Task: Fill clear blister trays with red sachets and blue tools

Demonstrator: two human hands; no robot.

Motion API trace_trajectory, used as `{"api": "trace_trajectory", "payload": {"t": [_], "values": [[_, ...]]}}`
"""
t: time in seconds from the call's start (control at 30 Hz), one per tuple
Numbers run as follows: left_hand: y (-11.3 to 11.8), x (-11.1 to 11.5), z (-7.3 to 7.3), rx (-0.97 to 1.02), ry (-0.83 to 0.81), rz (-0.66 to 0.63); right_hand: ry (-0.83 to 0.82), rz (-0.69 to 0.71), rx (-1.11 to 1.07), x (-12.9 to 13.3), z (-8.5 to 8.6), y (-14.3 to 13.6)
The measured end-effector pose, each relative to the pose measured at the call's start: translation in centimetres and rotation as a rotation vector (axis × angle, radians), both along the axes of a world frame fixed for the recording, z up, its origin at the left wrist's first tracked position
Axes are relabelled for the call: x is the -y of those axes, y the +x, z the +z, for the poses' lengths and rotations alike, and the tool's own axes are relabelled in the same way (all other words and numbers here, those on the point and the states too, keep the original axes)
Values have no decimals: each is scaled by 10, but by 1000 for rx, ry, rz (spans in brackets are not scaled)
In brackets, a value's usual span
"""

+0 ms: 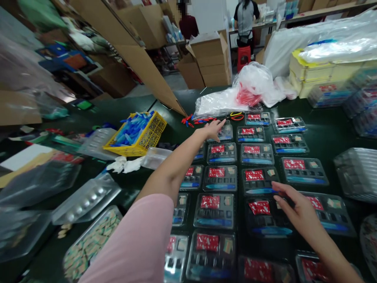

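Note:
My left hand reaches to the far end of the rows, fingers stretched out over a clear plastic tray that it partly covers. Rows of similar trays cover the table, most holding a red printed packet, a blue pen and a small beige-green piece. My right hand hovers above the right-hand rows, thumb and forefinger apart, close to a tray with a blue pen. Nothing shows between its fingers. My left forearm and pink sleeve hide parts of the leftmost trays.
Left of the rows stand a yellow basket of blue pens and a tub of beige-green pieces. Scissors and plastic bags lie at the back. Stacked clear trays stand right. Two people are in the background.

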State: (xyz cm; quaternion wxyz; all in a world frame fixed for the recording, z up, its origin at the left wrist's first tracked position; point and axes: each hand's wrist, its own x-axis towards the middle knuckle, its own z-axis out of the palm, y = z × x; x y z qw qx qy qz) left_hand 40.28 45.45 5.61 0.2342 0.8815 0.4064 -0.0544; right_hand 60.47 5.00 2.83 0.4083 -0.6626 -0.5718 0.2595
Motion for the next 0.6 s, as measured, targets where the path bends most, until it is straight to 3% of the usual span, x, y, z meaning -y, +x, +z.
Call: {"api": "trace_trajectory", "payload": {"t": [0.37, 0.6], "values": [[14, -31, -30, -135, -60, -105, -45, -42, -6, 10, -12, 4], [15, -37, -44, -90, -122, 5, -65, -44, -1, 14, -19, 6]]}}
